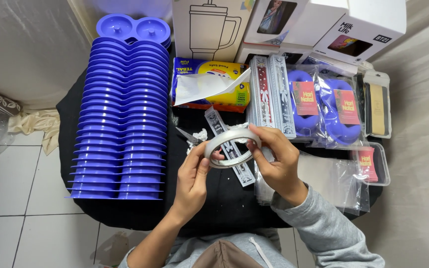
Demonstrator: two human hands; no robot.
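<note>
A roll of clear tape (230,141) is held up between both hands over a small black table (224,203). My left hand (193,178) grips the roll's left rim from below. My right hand (276,158), in a grey sleeve, holds the right side with its fingers over the top rim. Under the roll lies a long narrow patterned packet (242,171). Small scissors (188,135) rest just left of the roll.
A long stack of blue double-ring plastic trays (120,129) fills the table's left. A yellow and blue bag pack (209,83), clear sleeves (333,181), wrapped blue pieces (323,106) and white boxes (284,25) lie behind and right. Tiled floor (6,183) is at left.
</note>
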